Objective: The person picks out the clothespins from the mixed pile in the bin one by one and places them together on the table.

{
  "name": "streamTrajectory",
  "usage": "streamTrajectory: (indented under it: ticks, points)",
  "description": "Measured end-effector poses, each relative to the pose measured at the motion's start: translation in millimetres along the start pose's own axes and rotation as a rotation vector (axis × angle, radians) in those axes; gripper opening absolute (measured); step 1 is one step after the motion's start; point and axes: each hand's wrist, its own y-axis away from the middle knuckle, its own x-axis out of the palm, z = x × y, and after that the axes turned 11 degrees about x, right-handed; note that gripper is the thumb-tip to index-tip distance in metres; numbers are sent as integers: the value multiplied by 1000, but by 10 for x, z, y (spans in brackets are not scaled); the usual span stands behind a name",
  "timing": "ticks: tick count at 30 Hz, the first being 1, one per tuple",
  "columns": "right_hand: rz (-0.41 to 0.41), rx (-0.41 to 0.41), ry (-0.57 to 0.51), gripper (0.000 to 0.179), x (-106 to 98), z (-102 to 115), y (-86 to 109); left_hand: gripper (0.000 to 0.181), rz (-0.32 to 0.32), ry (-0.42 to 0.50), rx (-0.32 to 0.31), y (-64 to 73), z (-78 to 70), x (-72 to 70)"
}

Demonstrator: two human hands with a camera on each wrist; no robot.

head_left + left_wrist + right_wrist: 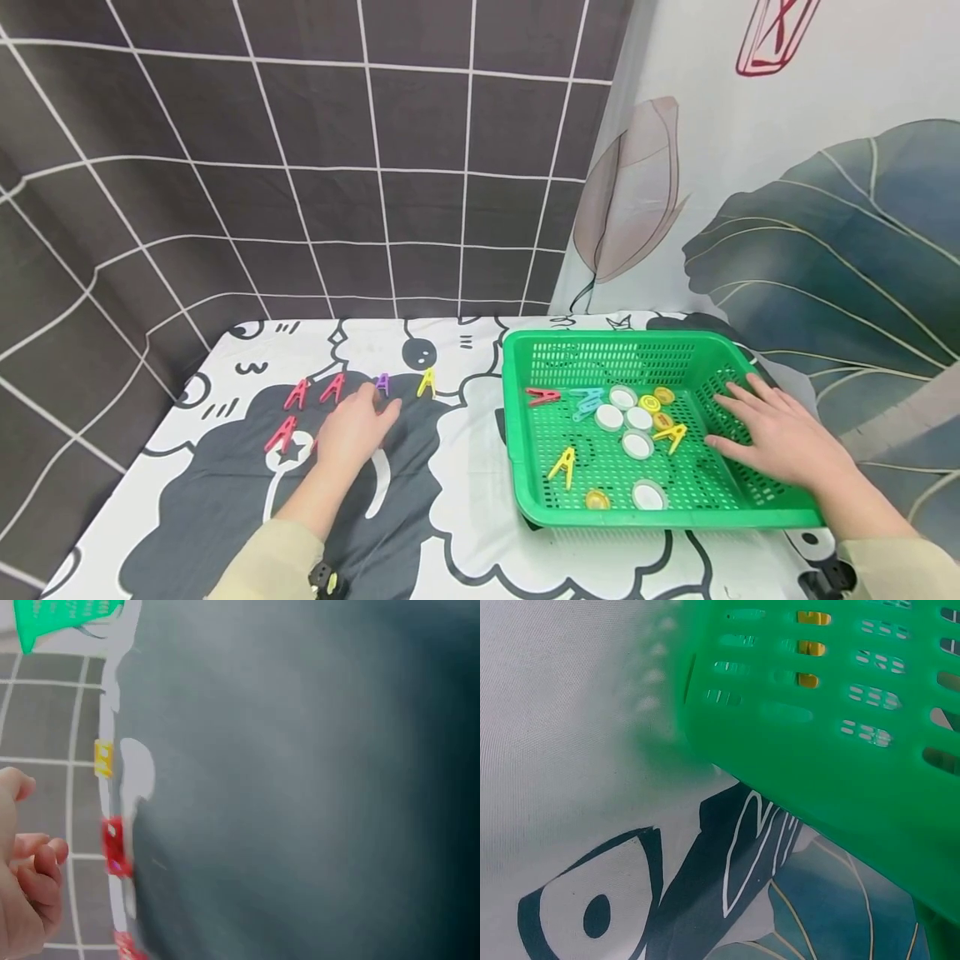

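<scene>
My left hand [348, 433] hovers over the cloth-covered table, fingers loosely bent and thumb apart, holding nothing. Just past its fingertips lies a purple clothespin [382, 383], with a yellow clothespin [427, 382] to the right. Several red clothespins [296, 394] lie to its left, one partly hidden by the hand. In the left wrist view, the left hand [30, 877] shows empty, near a red clothespin [114, 846]. My right hand [780, 433] spreads its fingers over the right side of a green basket [645, 518]; the right wrist view shows only the basket's outside.
Inside the basket are several white bottle caps [637, 444], yellow caps [649, 404], a red clothespin [543, 397], blue clothespins [587, 403] and yellow clothespins [564, 467]. A dark gridded curtain [420, 208] hangs behind the table, with a leaf-patterned curtain [847, 250] at the right.
</scene>
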Motion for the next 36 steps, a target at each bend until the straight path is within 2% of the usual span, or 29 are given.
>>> streamTrajectory:
  ticks: [7, 14, 18, 24, 29, 36]
  points:
    - [9, 5, 2, 74, 6, -4, -5, 37, -50, 107, 98, -81, -397, -130]
    - [6, 4, 4, 74, 18, -13, -1, 27, -109, 348, 317, -153, -787, -120]
    - [-1, 0, -1, 74, 24, -15, 1, 22, -117, 441, 380, -163, -931, -81]
    - [2, -3, -7, 74, 17, -10, -6, 18, -103, 498, 407, -171, -1055, -6]
    - [8, -4, -15, 74, -4, -3, 1, 20, -67, 545, 463, -178, -1160, 40]
    - [6, 0, -8, 74, -11, 9, 9, 19, -30, 522, 562, -165, -1395, 9]
